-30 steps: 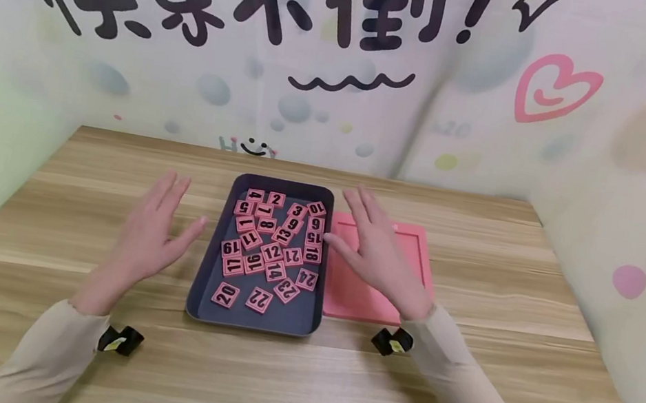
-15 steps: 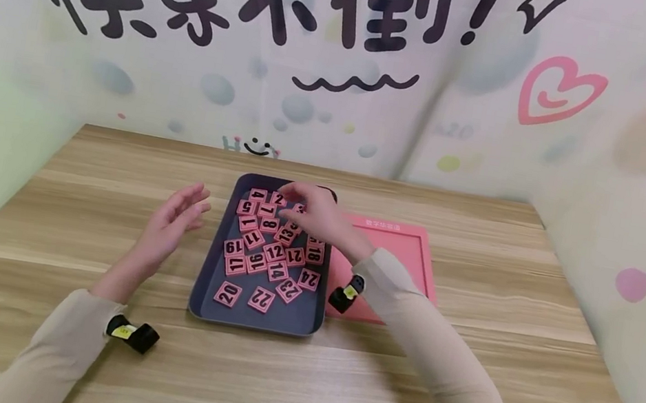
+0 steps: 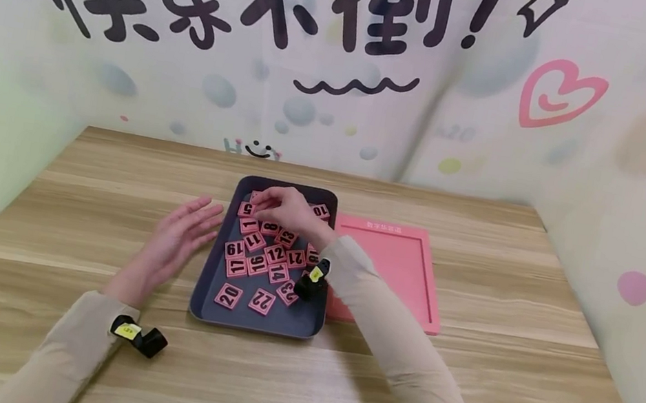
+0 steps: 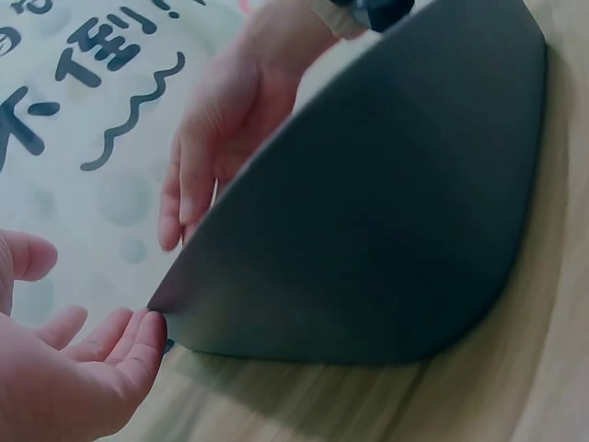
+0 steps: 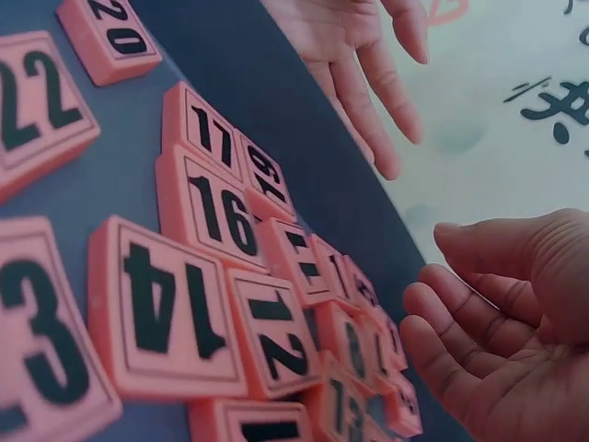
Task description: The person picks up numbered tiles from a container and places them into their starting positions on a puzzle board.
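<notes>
A dark blue tray (image 3: 255, 321) holds pink square tiles (image 3: 275, 253) with black numbers, spread loosely. My right hand (image 3: 293, 212) hovers over the tray's far part, fingers bent, close to the 5 tile (image 3: 246, 209); it covers several tiles there. In the right wrist view its thumb and fingers (image 5: 433, 299) stand apart, with no tile between them. My left hand (image 3: 180, 236) lies at the tray's left side, palm partly turned up and fingers extended. From the left wrist view, its fingertips (image 4: 147, 331) touch or nearly touch the tray's rim.
A pink square frame (image 3: 394, 268) with a raised border lies right of the tray, against or just under its edge. The wooden table (image 3: 499, 367) reaches a printed wall (image 3: 187, 104) at the back. A small black camera (image 3: 311, 280) sits on each wrist.
My right hand has moved left from over the pink frame to the tray's far left part, fingers bending. My left hand has shifted right towards the tray and turned its palm up somewhat.
</notes>
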`<state>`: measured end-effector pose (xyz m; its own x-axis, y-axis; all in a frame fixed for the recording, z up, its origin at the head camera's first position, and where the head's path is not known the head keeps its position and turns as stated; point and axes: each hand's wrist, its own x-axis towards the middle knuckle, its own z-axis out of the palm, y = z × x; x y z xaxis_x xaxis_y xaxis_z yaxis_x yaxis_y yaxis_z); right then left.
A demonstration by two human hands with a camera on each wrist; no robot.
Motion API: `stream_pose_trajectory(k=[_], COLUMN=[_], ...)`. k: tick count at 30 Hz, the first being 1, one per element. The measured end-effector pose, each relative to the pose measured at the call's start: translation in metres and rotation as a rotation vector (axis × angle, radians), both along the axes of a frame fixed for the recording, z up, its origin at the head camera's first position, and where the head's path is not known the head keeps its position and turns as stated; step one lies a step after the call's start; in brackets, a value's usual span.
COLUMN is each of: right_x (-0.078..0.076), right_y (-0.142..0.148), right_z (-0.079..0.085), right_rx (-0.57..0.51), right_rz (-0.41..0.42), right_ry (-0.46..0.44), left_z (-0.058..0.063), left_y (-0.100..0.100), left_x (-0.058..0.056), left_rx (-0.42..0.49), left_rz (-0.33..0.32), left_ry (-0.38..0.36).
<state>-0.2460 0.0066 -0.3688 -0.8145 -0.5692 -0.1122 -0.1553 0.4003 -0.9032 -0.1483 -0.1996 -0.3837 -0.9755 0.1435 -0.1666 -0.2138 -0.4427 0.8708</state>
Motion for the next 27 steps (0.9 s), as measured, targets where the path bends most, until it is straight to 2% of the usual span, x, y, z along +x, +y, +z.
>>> stream_pose_trajectory(k=[4, 13, 20, 23, 27], right_x=[-0.002, -0.006, -0.007, -0.007, -0.006], right_y=[-0.005, -0.014, -0.018, -0.018, -0.020], right_z=[-0.007, -0.017, -0.021, -0.020, -0.020], right_rx=[0.002, 0.063, 0.133, 0.182, 0.217], right_rz=[-0.044, -0.101, -0.051, -0.012, 0.028], right_ry=[-0.051, -0.027, 0.075, 0.128, 0.153], left_z=[-0.002, -0.008, -0.014, -0.014, -0.014], left_y=[0.003, 0.013, 0.018, 0.019, 0.018], left_x=[-0.002, -0.012, -0.019, -0.019, -0.019], left_rx=[-0.020, -0.182, -0.348, -0.388, -0.396], left_rz=[0.018, 0.060, 0.073, 0.079, 0.075], left_ry=[-0.033, -0.104, -0.111, -0.135, -0.161])
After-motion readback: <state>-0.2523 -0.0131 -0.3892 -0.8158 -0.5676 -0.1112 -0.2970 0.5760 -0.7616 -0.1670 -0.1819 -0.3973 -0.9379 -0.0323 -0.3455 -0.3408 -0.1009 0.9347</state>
